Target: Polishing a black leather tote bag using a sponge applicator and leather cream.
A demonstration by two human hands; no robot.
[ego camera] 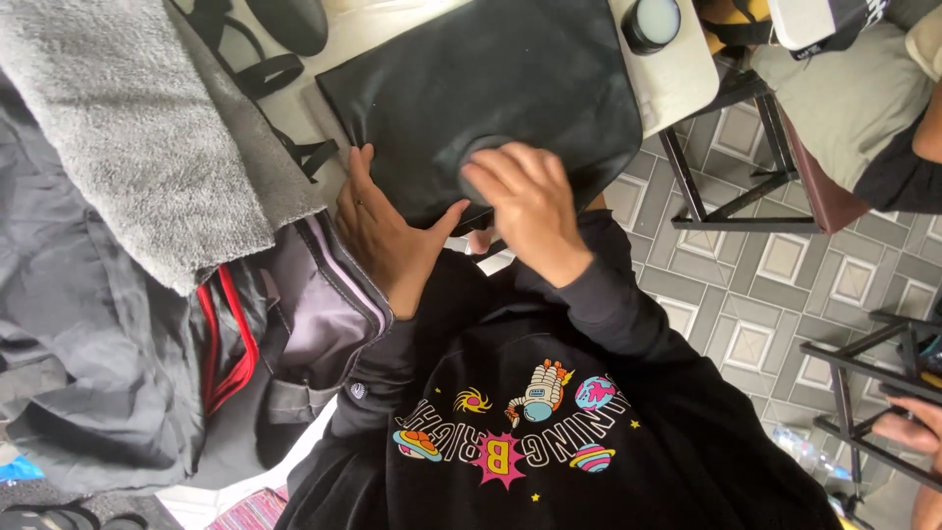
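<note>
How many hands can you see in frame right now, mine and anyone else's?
3. Your left hand rests at the edge of the black bag; your right hand presses on its middle. Another person's hand shows at the right edge. More may be hidden.

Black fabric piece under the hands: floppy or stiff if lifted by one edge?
Probably floppy: the black fabric piece puckers where the right hand presses it. Likely light, being thin and flat. The left hand pins its near edge, so it may slide on the table.
</note>
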